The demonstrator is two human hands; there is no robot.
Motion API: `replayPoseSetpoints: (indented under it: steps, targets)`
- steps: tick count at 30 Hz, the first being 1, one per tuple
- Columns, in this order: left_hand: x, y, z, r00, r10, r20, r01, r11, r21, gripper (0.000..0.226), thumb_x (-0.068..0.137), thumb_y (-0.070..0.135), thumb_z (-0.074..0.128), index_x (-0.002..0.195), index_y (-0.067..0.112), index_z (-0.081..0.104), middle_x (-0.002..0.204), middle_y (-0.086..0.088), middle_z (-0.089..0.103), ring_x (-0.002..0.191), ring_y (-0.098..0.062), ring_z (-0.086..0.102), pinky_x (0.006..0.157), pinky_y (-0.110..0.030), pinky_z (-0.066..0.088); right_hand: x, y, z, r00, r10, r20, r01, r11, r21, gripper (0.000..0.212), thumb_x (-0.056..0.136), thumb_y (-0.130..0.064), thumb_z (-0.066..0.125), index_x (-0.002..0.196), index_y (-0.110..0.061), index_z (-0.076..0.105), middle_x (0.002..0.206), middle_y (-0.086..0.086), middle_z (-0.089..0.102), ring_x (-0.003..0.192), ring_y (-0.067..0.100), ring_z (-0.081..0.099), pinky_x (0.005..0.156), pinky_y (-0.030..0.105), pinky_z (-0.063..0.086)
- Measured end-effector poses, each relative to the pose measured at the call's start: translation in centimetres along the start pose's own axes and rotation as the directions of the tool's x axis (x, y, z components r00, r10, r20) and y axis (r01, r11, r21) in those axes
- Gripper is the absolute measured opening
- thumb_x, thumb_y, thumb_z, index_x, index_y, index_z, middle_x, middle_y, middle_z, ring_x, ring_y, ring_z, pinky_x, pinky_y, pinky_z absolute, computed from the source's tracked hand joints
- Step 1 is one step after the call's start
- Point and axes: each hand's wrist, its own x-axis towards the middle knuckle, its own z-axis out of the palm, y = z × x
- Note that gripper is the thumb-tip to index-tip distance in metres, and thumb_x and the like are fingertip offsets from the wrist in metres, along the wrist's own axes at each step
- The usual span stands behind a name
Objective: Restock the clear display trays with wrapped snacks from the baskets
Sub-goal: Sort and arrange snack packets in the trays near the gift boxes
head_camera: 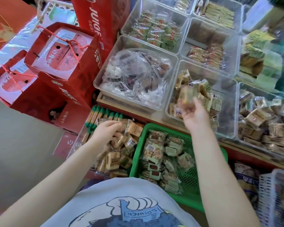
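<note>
A tan wrapped snack (pixel 188 94), blurred, is pinched in the right hand (pixel 193 115) above the clear display tray (pixel 172 102) already part-filled with the same packets. The left hand (pixel 105 130) reaches into the clear bin (pixel 75 145) of tan snacks, fingers curled around one packet. Between the arms sits a green basket (pixel 138 154) of green-wrapped snacks; red juice cartons (pixel 64 89) stand left.

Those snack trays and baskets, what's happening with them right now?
A person is refilling the clear trays. Their right hand holds a tan wrapped snack, blurred by motion, over a clear tray already partly filled with similar packets. Their left hand reaches into a pile of tan packets lower down, apparently picking up more. A green basket of other wrapped snacks sits between the arms.
</note>
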Motion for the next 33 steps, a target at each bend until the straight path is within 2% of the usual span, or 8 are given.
replayPoseSetpoints:
  steps: [6, 12, 15, 22, 25, 27, 29, 33]
  targets:
    - [2.0, -5.7, -2.0, 0.96, -0.13, -0.248, 0.206, 0.927, 0.315, 0.032, 0.091, 0.019, 0.061, 0.123, 0.019, 0.065, 0.108, 0.004, 0.065, 0.08, -0.013, 0.063, 0.062, -0.026, 0.05, 6.8, -3.3, 0.1, 0.984, -0.067, -0.166, 0.066, 0.998, -0.011, 0.039, 0.098, -0.022, 0.062, 0.129, 0.0, 0.052, 0.127, 0.025, 0.059, 0.104, 0.033, 0.069, 0.068, 0.032, 0.061]
    - [3.4, -8.1, -2.2, 0.993, -0.087, -0.081, 0.116, 0.559, 0.821, 0.072, 0.081, 0.043, 0.073, 0.145, 0.028, 0.045, 0.15, -0.009, 0.041, 0.122, -0.031, 0.056, 0.102, -0.049, 0.048, 1.5, 0.9, -0.4, 0.958, -0.194, -0.21, 0.156, 0.971, -0.182, 0.029, 0.1, -0.007, 0.046, 0.129, -0.004, 0.047, 0.104, 0.019, 0.065, 0.079, 0.027, 0.071, 0.066, 0.031, 0.059]
    - [3.9, -7.9, -2.1, 0.988, -0.153, 0.03, 0.054, 0.512, 0.858, 0.087, 0.078, 0.048, 0.078, 0.151, 0.025, 0.036, 0.152, -0.013, 0.033, 0.126, -0.033, 0.05, 0.099, -0.047, 0.051, -2.9, 5.0, -0.7, 0.985, -0.151, -0.079, 0.108, 0.912, -0.395, 0.02, 0.101, -0.004, 0.044, 0.118, -0.005, 0.055, 0.087, 0.012, 0.065, 0.069, 0.022, 0.067, 0.066, 0.032, 0.059]
    - [3.6, -6.9, -1.7, 0.999, -0.039, 0.022, -0.001, 0.483, 0.876, 0.035, 0.085, 0.028, 0.07, 0.119, 0.028, 0.064, 0.115, -0.002, 0.052, 0.09, -0.02, 0.056, 0.07, -0.033, 0.058, -6.2, 13.5, -1.1, 0.963, 0.264, 0.046, -0.152, 0.679, -0.718, 0.019, 0.103, -0.004, 0.044, 0.114, -0.004, 0.06, 0.096, 0.019, 0.067, 0.076, 0.027, 0.068, 0.071, 0.038, 0.06]
    - [2.9, -4.3, -1.1, 0.995, 0.086, -0.041, -0.04, 0.77, 0.637, 0.027, 0.088, 0.032, 0.067, 0.115, 0.032, 0.066, 0.108, 0.008, 0.066, 0.075, -0.008, 0.065, 0.055, -0.022, 0.053, -5.9, 14.3, -0.8, 0.943, 0.331, 0.038, -0.181, 0.604, -0.776, 0.018, 0.105, -0.011, 0.044, 0.111, -0.009, 0.061, 0.102, 0.019, 0.066, 0.082, 0.028, 0.068, 0.072, 0.038, 0.061]
    - [1.5, -1.2, -0.4, 0.997, 0.065, -0.035, -0.057, 0.981, 0.185, 0.025, 0.093, 0.027, 0.065, 0.118, 0.03, 0.064, 0.108, 0.003, 0.068, 0.078, -0.008, 0.07, 0.054, -0.017, 0.053, -5.7, 14.0, -0.7, 0.931, 0.363, 0.038, -0.194, 0.58, -0.791, 0.017, 0.105, -0.021, 0.049, 0.114, -0.012, 0.06, 0.109, 0.018, 0.064, 0.087, 0.027, 0.068, 0.075, 0.038, 0.061]
    - [0.1, 1.6, 0.4, 0.992, 0.077, 0.1, -0.054, 0.976, -0.21, 0.028, 0.097, 0.021, 0.061, 0.125, 0.025, 0.061, 0.113, -0.006, 0.071, 0.088, -0.015, 0.073, 0.065, -0.025, 0.058, -5.7, 13.2, -0.7, 0.886, 0.456, 0.084, -0.263, 0.643, -0.72, 0.028, 0.105, -0.034, 0.051, 0.119, -0.013, 0.062, 0.11, 0.016, 0.068, 0.091, 0.027, 0.067, 0.085, 0.045, 0.059]
    - [-1.3, 5.2, 2.3, 0.932, 0.161, 0.324, -0.032, 0.929, -0.368, 0.033, 0.101, 0.026, 0.051, 0.133, 0.033, 0.058, 0.116, -0.012, 0.072, 0.102, -0.03, 0.071, 0.074, -0.041, 0.06, -5.7, 10.8, -1.0, 0.757, 0.557, 0.342, -0.303, 0.762, -0.572, 0.046, 0.103, -0.045, 0.048, 0.128, -0.009, 0.063, 0.112, 0.013, 0.07, 0.092, 0.026, 0.067, 0.078, 0.036, 0.052]
